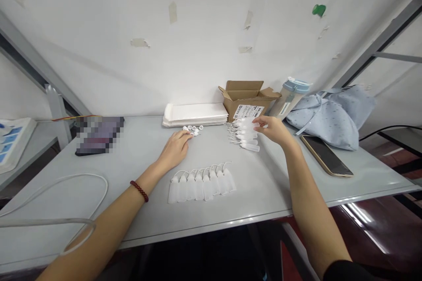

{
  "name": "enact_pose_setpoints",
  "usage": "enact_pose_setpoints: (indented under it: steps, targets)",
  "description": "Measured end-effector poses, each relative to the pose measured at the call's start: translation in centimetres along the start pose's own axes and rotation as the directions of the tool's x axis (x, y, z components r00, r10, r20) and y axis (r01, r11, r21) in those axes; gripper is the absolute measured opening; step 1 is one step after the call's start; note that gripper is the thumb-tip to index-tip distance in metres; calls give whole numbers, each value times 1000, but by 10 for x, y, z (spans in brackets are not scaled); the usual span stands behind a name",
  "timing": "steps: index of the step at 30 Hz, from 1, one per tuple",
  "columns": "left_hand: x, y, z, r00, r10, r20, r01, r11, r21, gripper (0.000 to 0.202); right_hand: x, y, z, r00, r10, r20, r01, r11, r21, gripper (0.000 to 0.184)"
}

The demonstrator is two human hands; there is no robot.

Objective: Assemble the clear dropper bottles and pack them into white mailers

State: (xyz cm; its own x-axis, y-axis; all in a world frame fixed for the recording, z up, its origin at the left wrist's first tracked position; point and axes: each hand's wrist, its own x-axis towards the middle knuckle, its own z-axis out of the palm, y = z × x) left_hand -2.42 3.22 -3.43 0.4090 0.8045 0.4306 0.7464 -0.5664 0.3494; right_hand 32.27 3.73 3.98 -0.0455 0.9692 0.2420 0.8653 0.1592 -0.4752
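My left hand [175,148] lies palm down on the grey table, its fingers stretched toward a small cluster of white caps [201,127]. Its fingertips touch the nearest caps. On the right, my right hand [273,129] pinches the end of a small translucent plastic bottle in a stack of such bottles [250,145], whose thin white tubes point left. In front of me, between my forearms, several more translucent bottles [198,188] lie side by side in a row. Curved white tubes extend from their tops.
White envelopes [198,112] are stacked by the wall, beside an open cardboard box [245,102]. A blue-lidded cup [292,96], a light blue cloth bag [329,116] and a phone [327,156] are at the right. A white cable [66,176] loops at the left near a blurred dark object [100,136].
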Motion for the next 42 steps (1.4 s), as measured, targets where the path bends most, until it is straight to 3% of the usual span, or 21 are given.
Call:
enact_pose_setpoints:
  steps: [9,20,31,35,39,40,42]
  targets:
    - [0,8,-6,993,-22,114,14,998,67,42,0,5,1,998,52,-26,-51,998,28,20]
    - [-1,7,-4,1000,18,1,-18,999,-27,33,2,11,5,996,65,-56,-64,998,16,19]
    - [-2,9,-4,999,28,31,-27,999,-34,34,-1,7,2,995,81,-50,-79,996,39,19]
    - [-2,10,-5,1000,30,4,-30,998,-57,31,1,6,-1,979,69,-191,-61,997,47,14]
    - [-3,15,-7,1000,0,-10,-1,997,-75,27,-5,-15,-3,893,29,-450,-10,999,45,10]
    - [-4,16,-7,1000,-10,-13,9,997,-78,26,-9,-25,-2,904,30,-427,8,996,88,11]
    - [-4,19,-8,999,-32,-14,30,996,-81,24,-18,-46,3,978,-17,-206,72,963,261,14]
